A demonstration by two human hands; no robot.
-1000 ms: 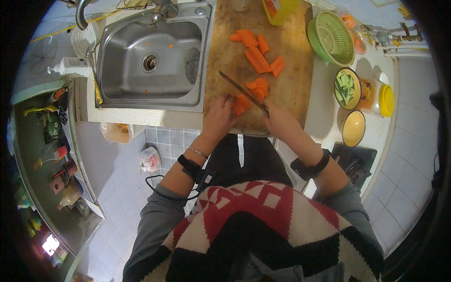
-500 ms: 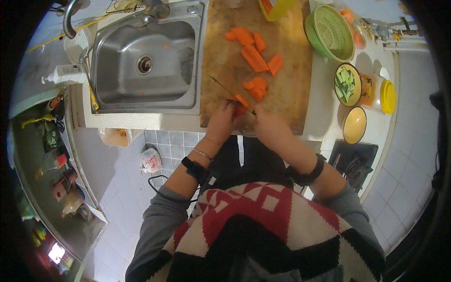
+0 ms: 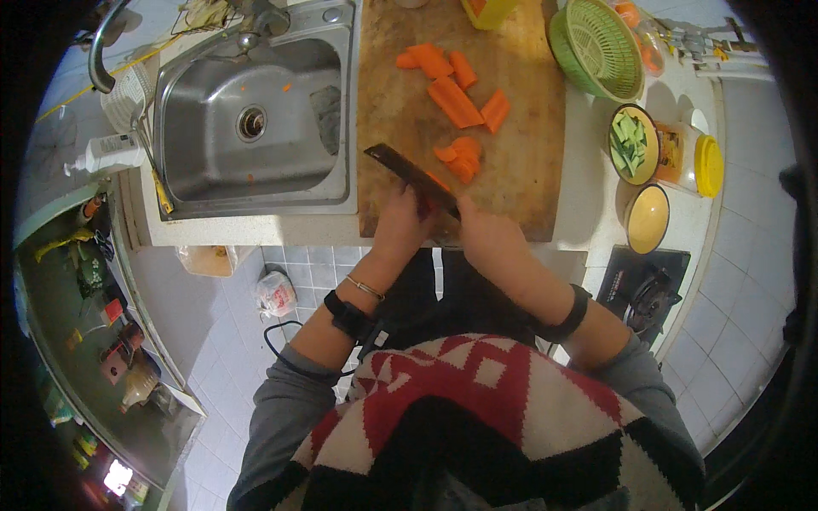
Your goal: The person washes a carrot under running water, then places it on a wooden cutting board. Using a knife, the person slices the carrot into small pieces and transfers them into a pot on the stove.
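On the near part of a wooden cutting board, my right hand is closed round the handle of a kitchen knife. Its broad dark blade slants up to the left, with the flat side showing. My left hand is closed just on the near side of the blade, fingers bent over a carrot piece; the blade hides most of that piece. Just beyond lies a small heap of carrot slices. Several larger carrot chunks are spread farther up the board.
A steel sink adjoins the board on the left. To the right stand a green colander, a bowl of sliced green vegetable, a yellow bowl, a yellow-lidded jar and a stove burner.
The knife has tilted, from its blade showing nearly edge-on to its flat side facing up. Both hands stay in about the same place, and the view has shifted slightly.
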